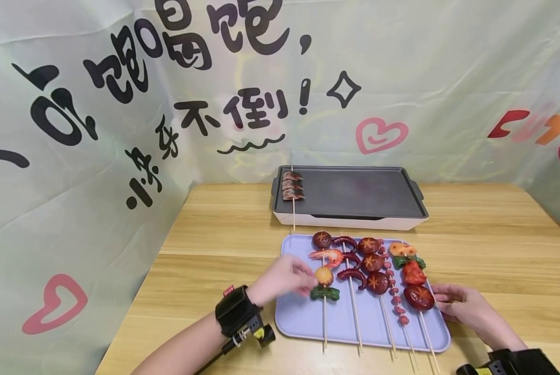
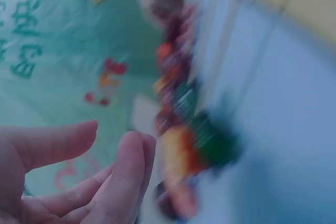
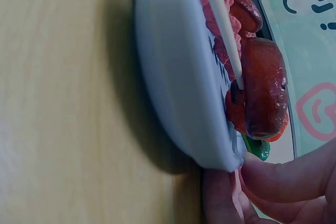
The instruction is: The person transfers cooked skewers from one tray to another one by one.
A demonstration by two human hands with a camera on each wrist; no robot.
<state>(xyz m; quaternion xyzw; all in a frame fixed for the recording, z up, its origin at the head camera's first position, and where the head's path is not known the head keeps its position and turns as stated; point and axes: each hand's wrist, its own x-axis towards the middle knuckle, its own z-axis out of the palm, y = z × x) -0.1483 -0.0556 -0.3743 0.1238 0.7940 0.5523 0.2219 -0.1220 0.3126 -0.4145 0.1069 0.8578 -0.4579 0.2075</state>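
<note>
My left hand (image 1: 289, 278) hovers over the left side of the lilac tray (image 1: 298, 317), beside a skewer with a mushroom, a shrimp (image 1: 334, 257), a golden round piece (image 1: 324, 276) and green pepper (image 1: 325, 294). In the left wrist view its thumb and fingers (image 2: 128, 174) stand apart with nothing between them; the food behind is blurred. My right hand (image 1: 464, 310) grips the tray's right edge, thumb over the rim and fingers underneath, as the right wrist view shows. Close to that thumb lies a skewer topped with a large glossy mushroom (image 3: 265, 90).
Behind the tray stands a grill with a dark plate (image 1: 355, 192); one skewer of fish pieces (image 1: 293, 186) lies at its left end. Octopus-tentacle (image 1: 352, 275), mushroom (image 1: 377, 283) and small pink-piece (image 1: 396, 300) skewers fill the tray's middle. A printed cloth (image 1: 261, 94) hangs behind the wooden table (image 1: 204, 250).
</note>
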